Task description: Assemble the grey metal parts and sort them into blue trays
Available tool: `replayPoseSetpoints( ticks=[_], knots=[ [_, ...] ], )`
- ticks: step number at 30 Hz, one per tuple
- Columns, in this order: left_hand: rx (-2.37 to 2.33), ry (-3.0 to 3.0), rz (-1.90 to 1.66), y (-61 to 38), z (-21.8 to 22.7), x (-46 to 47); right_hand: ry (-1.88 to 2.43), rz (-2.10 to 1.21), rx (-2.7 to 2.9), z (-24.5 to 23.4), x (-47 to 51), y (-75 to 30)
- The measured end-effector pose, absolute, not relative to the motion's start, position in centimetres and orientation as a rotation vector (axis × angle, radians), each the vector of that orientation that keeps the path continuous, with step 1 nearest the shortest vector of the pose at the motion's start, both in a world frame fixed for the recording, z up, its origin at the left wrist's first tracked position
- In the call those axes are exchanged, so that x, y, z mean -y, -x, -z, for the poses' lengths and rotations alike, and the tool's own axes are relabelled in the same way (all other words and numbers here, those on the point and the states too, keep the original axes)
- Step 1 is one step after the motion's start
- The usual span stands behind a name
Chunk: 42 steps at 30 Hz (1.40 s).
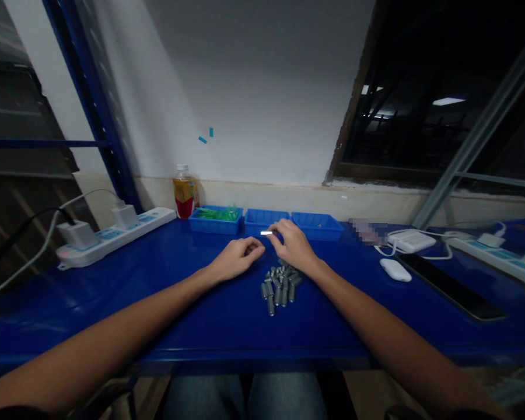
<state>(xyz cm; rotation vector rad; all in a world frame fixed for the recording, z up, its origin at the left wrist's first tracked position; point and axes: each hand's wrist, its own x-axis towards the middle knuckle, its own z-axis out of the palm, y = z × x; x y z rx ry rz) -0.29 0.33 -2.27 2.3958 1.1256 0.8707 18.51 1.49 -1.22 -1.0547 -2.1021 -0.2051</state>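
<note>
My right hand (291,242) pinches a small bright metal piece (266,233) between thumb and fingers; it catches the light, so its exact kind is unclear. Just to the left, my left hand (240,258) is closed with curled fingers and the thumb against them, and whatever it may hold is hidden. A loose pile of small grey metal cylinders (277,291) lies on the blue table (201,321) below my right hand, which partly covers its far end. Behind my hands stands a blue bin (266,217).
A blue bin (193,224) with green plastic and another blue bin (317,233) flank the middle one. A drink bottle (184,195) and a power strip (109,242) stand left. To the right lie a white case (395,270), a phone (455,289), a charger (411,240) and another power strip (499,259).
</note>
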Motion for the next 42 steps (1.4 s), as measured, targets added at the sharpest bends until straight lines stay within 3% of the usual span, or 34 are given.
replayPoseSetpoints(
  ticks=[7,16,28,42],
  knots=[
    [-0.961,-2.717,-0.659,0.4,2.9,-0.5,1.480,0.371,1.834,2.5,-5.4,-22.3],
    [-0.667,-2.805,-0.597,0.4,2.4,-0.2,1.601,0.359,1.878,2.6,-4.9,-21.6],
    [-0.585,-2.778,-0.600,0.4,1.8,0.6,1.242,0.205,1.998,1.9,-2.2,-19.2],
    [-0.898,-2.542,-0.837,0.5,2.9,-0.7,1.038,0.038,2.198,1.9,-1.0,-17.8]
  ],
)
